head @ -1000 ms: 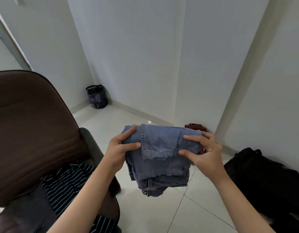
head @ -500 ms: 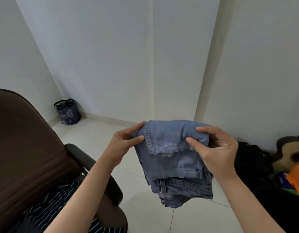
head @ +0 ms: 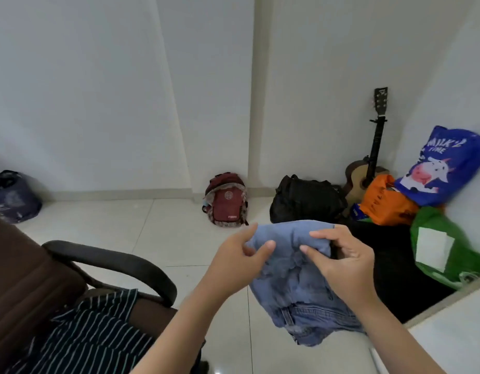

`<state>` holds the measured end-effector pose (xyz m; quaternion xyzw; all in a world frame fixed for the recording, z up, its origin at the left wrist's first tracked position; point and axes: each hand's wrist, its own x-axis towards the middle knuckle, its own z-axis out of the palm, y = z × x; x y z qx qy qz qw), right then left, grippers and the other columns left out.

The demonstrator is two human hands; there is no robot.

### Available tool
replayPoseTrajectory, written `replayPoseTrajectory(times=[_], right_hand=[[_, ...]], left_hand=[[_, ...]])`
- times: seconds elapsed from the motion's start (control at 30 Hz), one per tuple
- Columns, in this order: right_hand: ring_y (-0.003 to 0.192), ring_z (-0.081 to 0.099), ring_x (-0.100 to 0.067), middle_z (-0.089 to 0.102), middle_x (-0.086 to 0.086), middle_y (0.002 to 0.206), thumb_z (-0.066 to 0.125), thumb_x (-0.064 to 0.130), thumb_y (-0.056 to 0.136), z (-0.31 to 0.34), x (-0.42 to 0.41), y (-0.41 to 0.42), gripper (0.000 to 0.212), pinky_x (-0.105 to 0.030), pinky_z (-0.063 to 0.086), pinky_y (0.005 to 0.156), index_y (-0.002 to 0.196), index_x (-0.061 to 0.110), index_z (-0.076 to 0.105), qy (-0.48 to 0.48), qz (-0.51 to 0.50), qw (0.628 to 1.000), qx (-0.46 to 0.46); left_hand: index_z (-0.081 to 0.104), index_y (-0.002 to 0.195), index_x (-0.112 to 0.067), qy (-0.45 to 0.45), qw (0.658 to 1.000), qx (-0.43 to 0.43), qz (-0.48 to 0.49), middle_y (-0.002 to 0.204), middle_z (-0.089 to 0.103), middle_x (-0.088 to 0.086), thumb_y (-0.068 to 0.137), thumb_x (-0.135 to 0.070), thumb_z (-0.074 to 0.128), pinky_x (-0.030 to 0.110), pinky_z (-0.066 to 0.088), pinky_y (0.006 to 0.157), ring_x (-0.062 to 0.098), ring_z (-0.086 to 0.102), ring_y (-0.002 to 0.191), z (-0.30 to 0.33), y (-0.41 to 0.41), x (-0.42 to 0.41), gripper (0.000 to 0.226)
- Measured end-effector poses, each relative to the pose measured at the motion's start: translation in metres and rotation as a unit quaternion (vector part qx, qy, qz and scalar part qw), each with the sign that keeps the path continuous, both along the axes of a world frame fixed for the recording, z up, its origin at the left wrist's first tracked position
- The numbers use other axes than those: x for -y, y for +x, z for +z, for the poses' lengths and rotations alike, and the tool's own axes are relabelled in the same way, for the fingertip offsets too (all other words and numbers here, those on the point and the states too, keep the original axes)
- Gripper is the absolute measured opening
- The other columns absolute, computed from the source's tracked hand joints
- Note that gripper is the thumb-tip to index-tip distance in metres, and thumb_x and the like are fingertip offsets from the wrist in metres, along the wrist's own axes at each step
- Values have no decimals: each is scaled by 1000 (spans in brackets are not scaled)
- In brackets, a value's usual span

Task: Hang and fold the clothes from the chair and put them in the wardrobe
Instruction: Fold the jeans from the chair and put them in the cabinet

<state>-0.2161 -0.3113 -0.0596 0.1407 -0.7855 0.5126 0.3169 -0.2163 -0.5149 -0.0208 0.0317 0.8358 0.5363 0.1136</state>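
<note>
Both hands pinch the folded blue jeans (head: pixel 295 282) in mid-air over the tiled floor (head: pixel 179 238): left hand (head: pixel 239 263) at nine o'clock, right hand (head: pixel 344 261) at three. At seven o'clock, a striped shirt (head: pixel 93 336) lies on the brown chair (head: pixel 28 279).

Your right hand (head: pixel 344 261) covers the right edge of the folded jeans (head: pixel 301 282), and the fingers behind the fold cannot be seen, so you cannot tell how deep that grip goes. The jeans are blurred along their upper fold. The chair (head: pixel 25 287) is cut off by the left and bottom edges, and the striped shirt (head: pixel 93 333) on its seat runs out of the picture below. The dark bag (head: pixel 9 197) at far left is cropped. The guitar (head: pixel 372 163) body is partly hidden behind the orange bag (head: pixel 384 202). The backpack (head: pixel 228 201) logo is too small to read.
</note>
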Motion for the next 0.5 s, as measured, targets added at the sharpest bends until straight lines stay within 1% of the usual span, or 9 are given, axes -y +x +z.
replayPoseTrajectory(times=[0.07,0.13,0.17,0.23,0.3,0.33,0.37,0.43,0.5], right_hand=[[83,65,-12,64,-6,89,83,-3,64,-7,-15,20,40,-19,51,75,86,26,66,-3,-10,1000,11],[84,66,-12,64,-8,90,84,2,64,-12,-31,41,36,-20,51,75,86,24,66,-1,-13,1000,17],[83,66,-11,64,-9,90,82,5,65,-14,-39,51,31,-20,52,74,86,21,67,0,-16,1000,21],[81,66,-8,64,-9,90,80,8,64,-16,-56,71,25,-18,52,72,84,16,67,-6,-34,999,35],[80,66,-5,63,-4,90,82,4,62,-21,-73,92,29,-14,51,70,83,17,67,-11,-55,997,47],[81,67,-4,63,0,92,84,3,62,-25,-83,103,32,-14,51,71,83,19,66,-12,-65,996,53],[83,67,-5,63,3,94,85,5,63,-29,-91,115,32,-16,52,71,83,22,66,-15,-71,996,60],[87,68,-10,63,4,98,82,18,68,-35,-109,141,25,-24,56,72,84,27,65,-22,-78,994,77],[92,68,-11,63,6,102,77,26,71,-41,-126,166,20,-28,57,74,85,30,65,-28,-84,992,92]], left_hand=[[14,150,-26,84,992,82,-44,91,70,15,94,-36,52,11,50,59,11,67,70,-3,14,-25,68],[1,150,-32,92,982,138,-85,94,72,17,97,-42,43,11,49,53,14,69,70,-9,23,-49,68],[1,149,-35,84,979,156,-105,96,72,17,97,-46,38,10,47,50,15,70,71,-11,29,-60,65],[13,148,-35,83,974,178,-111,95,72,15,97,-49,35,9,45,46,17,70,72,-15,40,-84,57],[37,136,-29,127,971,190,-72,94,70,18,97,-44,40,11,45,45,19,70,72,-23,53,-110,42],[44,127,-27,150,967,199,-48,95,70,18,96,-44,44,13,48,47,21,70,73,-28,60,-124,36],[48,120,-27,163,963,211,-28,94,69,16,94,-45,48,17,51,51,21,71,75,-33,68,-138,32],[51,107,-28,170,955,242,-2,94,69,11,88,-50,55,27,57,58,20,72,75,-42,87,-166,29],[50,104,-26,178,947,269,10,97,67,9,85,-48,62,38,60,67,24,72,77,-49,106,-194,32]])
